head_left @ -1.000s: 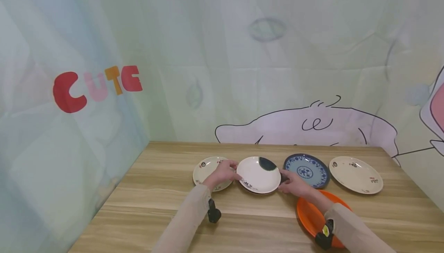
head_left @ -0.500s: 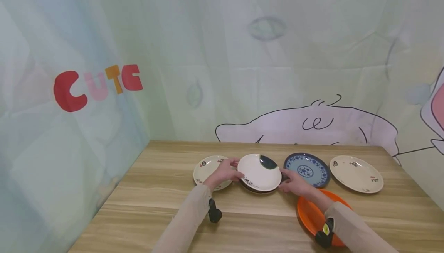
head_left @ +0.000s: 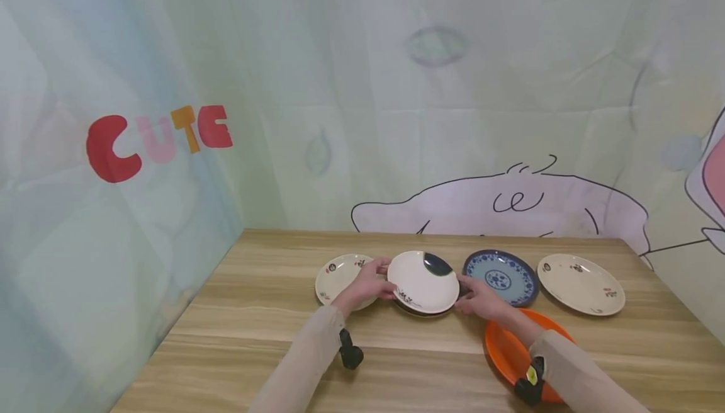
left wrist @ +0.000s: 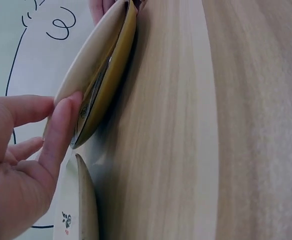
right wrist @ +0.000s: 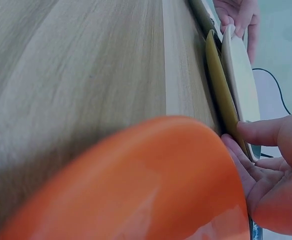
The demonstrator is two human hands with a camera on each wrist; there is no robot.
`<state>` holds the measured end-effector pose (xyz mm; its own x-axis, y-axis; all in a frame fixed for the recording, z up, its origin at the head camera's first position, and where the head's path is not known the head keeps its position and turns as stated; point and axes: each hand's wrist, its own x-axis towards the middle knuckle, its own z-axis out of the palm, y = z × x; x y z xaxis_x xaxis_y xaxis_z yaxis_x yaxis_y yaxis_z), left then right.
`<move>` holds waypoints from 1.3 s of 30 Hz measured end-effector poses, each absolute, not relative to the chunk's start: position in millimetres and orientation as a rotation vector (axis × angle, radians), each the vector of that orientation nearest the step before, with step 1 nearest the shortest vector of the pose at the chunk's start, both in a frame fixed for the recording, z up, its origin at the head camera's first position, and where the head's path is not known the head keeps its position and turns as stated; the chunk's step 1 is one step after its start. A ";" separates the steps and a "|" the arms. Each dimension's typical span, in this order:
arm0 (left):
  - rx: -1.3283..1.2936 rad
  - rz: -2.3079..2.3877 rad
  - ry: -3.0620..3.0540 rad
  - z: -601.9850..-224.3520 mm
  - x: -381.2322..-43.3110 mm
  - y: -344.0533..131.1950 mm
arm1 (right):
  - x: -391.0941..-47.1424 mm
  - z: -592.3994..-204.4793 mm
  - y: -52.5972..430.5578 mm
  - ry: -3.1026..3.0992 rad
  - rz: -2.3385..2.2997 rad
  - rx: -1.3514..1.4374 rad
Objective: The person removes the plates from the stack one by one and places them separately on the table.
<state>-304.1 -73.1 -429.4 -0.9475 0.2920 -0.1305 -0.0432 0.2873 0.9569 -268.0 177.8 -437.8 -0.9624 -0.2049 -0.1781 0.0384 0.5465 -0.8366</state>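
A round white plate (head_left: 421,281) with a dark green patch and small floral marks lies over another plate with a yellow-brown underside (left wrist: 117,70). In the left wrist view, a narrow gap shows between the two plates. My left hand (head_left: 367,284) pinches the white plate's left rim between thumb and fingers. On the other side my right hand (head_left: 483,299) holds the right edge of the pair, thumb against the rims and fingers beneath, as the right wrist view shows. The lower plate's top is mostly hidden.
A cream plate (head_left: 334,277) lies partly behind my left hand. Right of the pair stand a blue patterned plate (head_left: 498,279) and a cream oval plate (head_left: 582,284). An orange plate (head_left: 504,353) sits under my right forearm on the wooden table (head_left: 238,350).
The white plate has risen slightly and tilted since a second ago, so more of the lower plate's dark rim shows beneath it. Both hands keep their hold.
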 end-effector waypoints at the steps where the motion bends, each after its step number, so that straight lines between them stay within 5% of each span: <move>1: 0.230 1.713 2.274 -429.0 -303.2 -73.1 | -267.8 -438.2 177.7 2.529 -1.381 -0.129; 39: 0.111 1.935 2.351 -381.4 -307.8 -143.4 | -265.2 -444.1 177.6 2.488 -1.511 -0.155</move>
